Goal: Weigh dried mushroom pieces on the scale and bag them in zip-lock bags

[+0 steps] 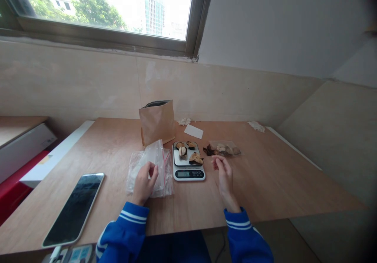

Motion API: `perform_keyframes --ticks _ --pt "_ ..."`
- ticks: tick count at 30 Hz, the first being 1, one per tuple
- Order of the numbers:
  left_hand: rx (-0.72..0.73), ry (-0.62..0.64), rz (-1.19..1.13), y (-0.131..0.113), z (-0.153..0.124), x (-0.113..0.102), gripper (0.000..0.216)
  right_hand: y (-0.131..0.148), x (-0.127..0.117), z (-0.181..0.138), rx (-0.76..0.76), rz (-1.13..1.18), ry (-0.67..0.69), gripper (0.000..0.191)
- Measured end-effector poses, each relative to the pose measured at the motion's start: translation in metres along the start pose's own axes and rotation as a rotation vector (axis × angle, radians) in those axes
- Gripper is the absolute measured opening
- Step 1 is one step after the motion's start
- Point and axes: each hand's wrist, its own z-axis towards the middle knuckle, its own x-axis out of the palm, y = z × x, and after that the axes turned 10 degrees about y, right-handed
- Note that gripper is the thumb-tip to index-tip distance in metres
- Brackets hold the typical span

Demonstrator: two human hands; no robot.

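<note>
My left hand (144, 183) is over a pile of clear plastic bags (132, 176), its fingers curled around the side of a clear zip bag (155, 151) with a red seal line. Right of the scale, my right hand (225, 176) hovers with its fingers drawn together; whatever they hold, if anything, is hidden. Between my hands sits a white digital scale (188, 173) with a lit display too small to read. On its plate lie several brown dried husk pieces (196, 159) and one pale, round segmented piece (183, 151). Dark dried pieces (209, 150) lie just beyond my right hand.
A clear bag of dried pieces (225, 149) lies behind my right hand. An open kraft paper bag (157, 121) stands behind the plastic bags. Near the wall are a white card (193, 131) and crumpled tissue (256, 126). A large phone (75, 208) lies at left.
</note>
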Motion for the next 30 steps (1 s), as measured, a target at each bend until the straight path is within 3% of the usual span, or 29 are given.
perform_keyframes --ticks 3,6,9,12,16,18,21,23,26,30 --pt "0.118 -0.118 -0.046 -0.013 -0.002 -0.006 0.026 0.028 0.032 -0.035 0.028 0.036 0.331 0.034" --pt "0.264 -0.137 -0.053 -0.029 -0.006 -0.011 0.02 0.055 0.072 -0.055 -0.003 0.008 0.627 0.034" --pt "0.372 -0.125 -0.084 -0.043 -0.013 -0.014 0.016 0.071 0.1 -0.062 -0.037 -0.022 0.689 0.029" --pt "0.378 -0.155 -0.164 -0.048 -0.018 -0.013 0.017 0.073 0.11 -0.062 -0.049 -0.032 0.687 0.029" --pt "0.177 -0.46 -0.316 -0.048 -0.013 -0.015 0.027 0.055 0.102 -0.053 0.019 -0.019 0.561 0.035" --pt "0.062 -0.554 -0.366 -0.049 -0.006 -0.017 0.03 0.048 0.093 -0.044 0.081 0.028 0.572 0.039" --pt "-0.027 -0.456 -0.391 -0.055 0.008 -0.021 0.032 0.046 0.073 -0.024 0.027 -0.022 0.677 0.036" --pt "-0.064 -0.396 -0.413 -0.058 0.017 -0.022 0.032 0.045 0.057 -0.008 -0.121 -0.166 0.607 0.03" --pt "-0.098 -0.403 -0.435 -0.058 0.029 -0.018 0.032 0.032 0.033 0.014 -0.296 -0.413 0.433 0.023" --pt "-0.09 -0.398 -0.449 -0.048 0.044 -0.003 0.031 0.0 0.014 0.029 -0.294 -0.637 0.538 0.036"
